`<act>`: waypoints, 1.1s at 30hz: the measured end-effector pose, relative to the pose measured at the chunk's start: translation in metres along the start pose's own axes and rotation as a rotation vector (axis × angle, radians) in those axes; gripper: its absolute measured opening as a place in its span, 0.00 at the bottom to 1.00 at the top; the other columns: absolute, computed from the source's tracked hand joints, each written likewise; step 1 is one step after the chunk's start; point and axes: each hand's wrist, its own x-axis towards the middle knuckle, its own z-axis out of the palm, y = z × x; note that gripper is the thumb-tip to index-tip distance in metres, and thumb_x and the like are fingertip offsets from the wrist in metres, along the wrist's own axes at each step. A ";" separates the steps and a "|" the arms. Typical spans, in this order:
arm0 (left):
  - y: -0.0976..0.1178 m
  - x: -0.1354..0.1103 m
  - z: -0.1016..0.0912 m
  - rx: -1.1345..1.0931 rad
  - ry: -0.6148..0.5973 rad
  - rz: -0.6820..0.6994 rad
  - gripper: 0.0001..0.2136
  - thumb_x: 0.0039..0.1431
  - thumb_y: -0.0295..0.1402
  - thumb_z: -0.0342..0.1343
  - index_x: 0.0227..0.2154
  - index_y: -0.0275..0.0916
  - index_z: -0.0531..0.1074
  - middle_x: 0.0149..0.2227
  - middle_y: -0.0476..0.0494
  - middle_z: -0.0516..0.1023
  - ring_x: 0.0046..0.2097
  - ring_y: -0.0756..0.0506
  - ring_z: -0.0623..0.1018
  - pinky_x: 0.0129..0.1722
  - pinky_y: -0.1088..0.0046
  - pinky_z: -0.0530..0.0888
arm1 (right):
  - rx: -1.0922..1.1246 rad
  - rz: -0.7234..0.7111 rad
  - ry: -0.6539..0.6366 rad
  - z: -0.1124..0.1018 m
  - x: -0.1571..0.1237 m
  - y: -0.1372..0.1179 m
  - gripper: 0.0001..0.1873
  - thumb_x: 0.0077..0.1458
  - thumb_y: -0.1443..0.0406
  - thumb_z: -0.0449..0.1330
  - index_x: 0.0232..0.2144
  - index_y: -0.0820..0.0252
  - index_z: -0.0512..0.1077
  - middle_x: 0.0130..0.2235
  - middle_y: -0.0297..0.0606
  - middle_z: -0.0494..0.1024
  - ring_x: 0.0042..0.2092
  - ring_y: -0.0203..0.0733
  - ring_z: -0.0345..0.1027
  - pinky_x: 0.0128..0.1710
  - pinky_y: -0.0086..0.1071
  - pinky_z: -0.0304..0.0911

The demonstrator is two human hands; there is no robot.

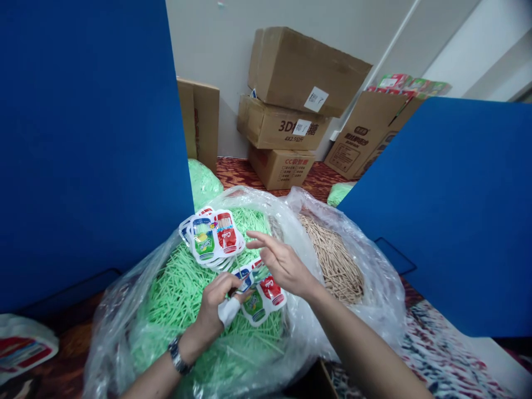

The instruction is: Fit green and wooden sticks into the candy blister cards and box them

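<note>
My left hand (216, 302), with a watch on the wrist, is closed on the edge of a printed plastic pouch (246, 277). Something white shows by its fingers, perhaps tape or a wrap. Above that pouch my right hand (282, 266) has its fingers stretched out to the left, holding nothing that I can see. A stack of flat pouches (214, 238) printed with Sprite and Cola jars lies on the green sticks. Another such pouch (261, 299) lies partly under my hands. A large clear bag of thin green sticks (178, 288) is beneath both hands.
Brown sticks (332, 257) fill a clear bag on the right. Blue panels (91, 138) stand on both sides. Cardboard boxes (286, 124) are stacked by the wall, and an open carton (361, 133) holds colourful packs. A printed pouch (25, 346) lies at lower left.
</note>
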 end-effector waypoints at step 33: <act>-0.010 -0.016 -0.056 0.122 0.135 -0.272 0.07 0.53 0.34 0.59 0.31 0.36 0.77 0.31 0.43 0.81 0.32 0.42 0.79 0.31 0.68 0.76 | -0.437 0.268 -0.251 0.083 -0.005 0.064 0.09 0.56 0.65 0.55 0.41 0.60 0.69 0.37 0.42 0.75 0.39 0.44 0.70 0.39 0.34 0.64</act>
